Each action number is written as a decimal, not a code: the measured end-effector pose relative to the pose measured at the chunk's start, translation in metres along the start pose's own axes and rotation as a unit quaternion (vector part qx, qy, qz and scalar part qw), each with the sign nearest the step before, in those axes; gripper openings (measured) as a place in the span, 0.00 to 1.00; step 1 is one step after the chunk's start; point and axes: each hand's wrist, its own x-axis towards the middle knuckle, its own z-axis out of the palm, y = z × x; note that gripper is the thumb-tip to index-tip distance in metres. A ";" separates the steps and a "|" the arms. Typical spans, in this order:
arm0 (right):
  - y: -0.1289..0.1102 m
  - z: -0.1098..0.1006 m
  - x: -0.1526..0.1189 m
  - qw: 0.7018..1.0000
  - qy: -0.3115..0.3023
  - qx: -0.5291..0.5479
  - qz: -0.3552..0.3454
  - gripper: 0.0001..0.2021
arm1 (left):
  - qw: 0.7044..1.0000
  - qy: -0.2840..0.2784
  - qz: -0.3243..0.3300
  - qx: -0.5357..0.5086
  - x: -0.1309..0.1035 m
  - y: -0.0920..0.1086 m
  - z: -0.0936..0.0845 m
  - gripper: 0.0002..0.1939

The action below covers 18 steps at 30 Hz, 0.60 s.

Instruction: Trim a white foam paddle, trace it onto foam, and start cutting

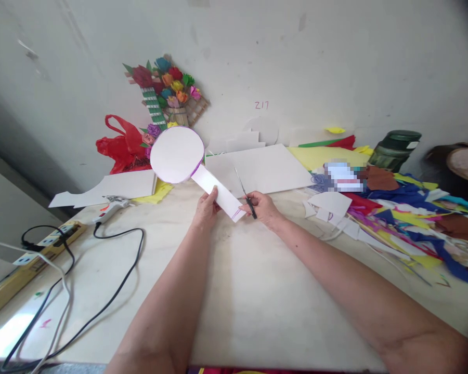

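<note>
A white paddle-shaped cardboard cutout (177,155) is raised over the table, its round head tilted up to the left and edged in purple. My left hand (207,209) grips the straight handle part, thumb on top. Around the black handles of a pair of scissors (241,182) my right hand (263,209) is closed, with the blades pointing up and away. The right fingertips also touch the lower end of the cutout, where short purple lines are drawn.
White boards (257,169) lie behind the hands. A glue gun (111,208) and a power strip (42,249) with cables are at left. Coloured scraps (409,223), a phone (343,176) and a green jar (395,149) occupy the right. Paper flowers (173,83) and a red bag (120,145) stand behind.
</note>
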 end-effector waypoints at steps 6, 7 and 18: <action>-0.002 -0.003 -0.001 0.998 0.023 0.042 0.031 0.21 | 0.999 -0.051 -0.004 0.009 -0.002 0.002 -0.003 0.15; -0.003 -0.003 -0.001 0.997 0.027 0.052 0.040 0.21 | 0.998 -0.060 -0.005 0.004 -0.002 0.002 -0.004 0.15; -0.003 0.001 -0.004 0.994 0.024 0.081 0.076 0.21 | 0.983 -0.125 -0.018 -0.135 -0.013 0.006 0.009 0.18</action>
